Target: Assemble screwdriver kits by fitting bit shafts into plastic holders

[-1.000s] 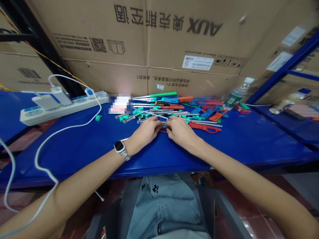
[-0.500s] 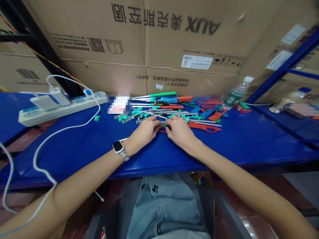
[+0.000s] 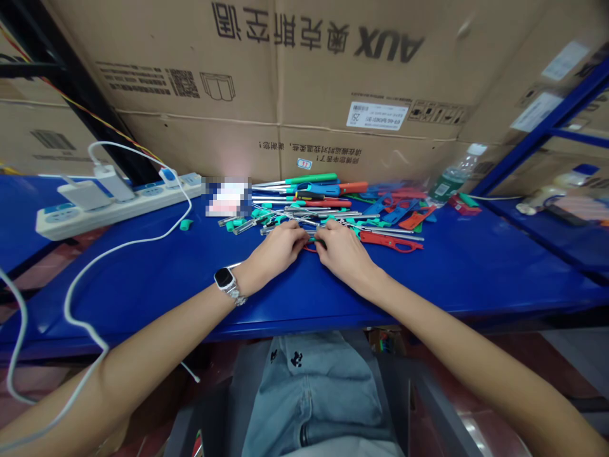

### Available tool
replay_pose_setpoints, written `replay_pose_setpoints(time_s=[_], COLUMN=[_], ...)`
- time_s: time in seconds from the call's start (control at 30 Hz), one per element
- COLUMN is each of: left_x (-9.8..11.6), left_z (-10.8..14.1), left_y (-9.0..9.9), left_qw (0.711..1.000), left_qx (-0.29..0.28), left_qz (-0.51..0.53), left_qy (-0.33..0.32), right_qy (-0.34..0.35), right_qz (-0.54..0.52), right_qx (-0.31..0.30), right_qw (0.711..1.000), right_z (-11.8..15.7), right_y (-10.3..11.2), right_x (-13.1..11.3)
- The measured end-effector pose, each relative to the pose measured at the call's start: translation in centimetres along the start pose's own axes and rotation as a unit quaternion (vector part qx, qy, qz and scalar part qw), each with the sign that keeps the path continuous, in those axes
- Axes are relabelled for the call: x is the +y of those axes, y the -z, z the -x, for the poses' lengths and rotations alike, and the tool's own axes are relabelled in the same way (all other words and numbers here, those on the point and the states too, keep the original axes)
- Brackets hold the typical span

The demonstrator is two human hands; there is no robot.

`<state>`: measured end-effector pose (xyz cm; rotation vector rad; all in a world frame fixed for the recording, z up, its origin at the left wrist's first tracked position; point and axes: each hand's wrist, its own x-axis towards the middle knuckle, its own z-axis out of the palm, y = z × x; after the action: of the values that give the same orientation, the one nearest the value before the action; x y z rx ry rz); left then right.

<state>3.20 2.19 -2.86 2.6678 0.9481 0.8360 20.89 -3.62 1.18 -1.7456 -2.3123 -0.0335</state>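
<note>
My left hand [image 3: 278, 246] is closed, its thumb and fingertips pinched together low over the blue tabletop [image 3: 285, 298]. Facing it, my right hand [image 3: 346, 252] is also closed, fingers curled at the same spot. A bit of green and a thin red loop [image 3: 310, 247] show between the fingertips; most of what they pinch is hidden. Just behind both hands lies a heap of long-necked lighter parts: metal tubes [image 3: 333, 212], small teal pieces and coloured handles. A red lighter handle [image 3: 391, 241] with a finger loop lies to the right of my right hand.
Blue and red handle pieces [image 3: 397, 206] are heaped at the right, beside a plastic bottle [image 3: 454, 174]. At the left stands a white power strip [image 3: 118, 206] with chargers and a trailing white cable [image 3: 95, 266]. Large cardboard boxes [image 3: 285, 82] rise behind the table.
Both hands stay pinched at the same place, with hardly any visible movement. The view has shifted only very slightly.
</note>
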Motion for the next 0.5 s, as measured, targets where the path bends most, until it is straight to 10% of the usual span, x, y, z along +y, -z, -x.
replay_pose_setpoints(time_s=[0.5], left_x=[1.6], left_z=[0.4], left_y=[0.8], left_qw=[0.999], left_qx=[-0.015], left_qz=[-0.032], left_qy=[0.001], right_qy=[0.011], right_qz=[-0.136], right_qx=[0.069], right_qw=[0.988], right_z=[-0.4], right_y=[-2.2], right_x=[2.2])
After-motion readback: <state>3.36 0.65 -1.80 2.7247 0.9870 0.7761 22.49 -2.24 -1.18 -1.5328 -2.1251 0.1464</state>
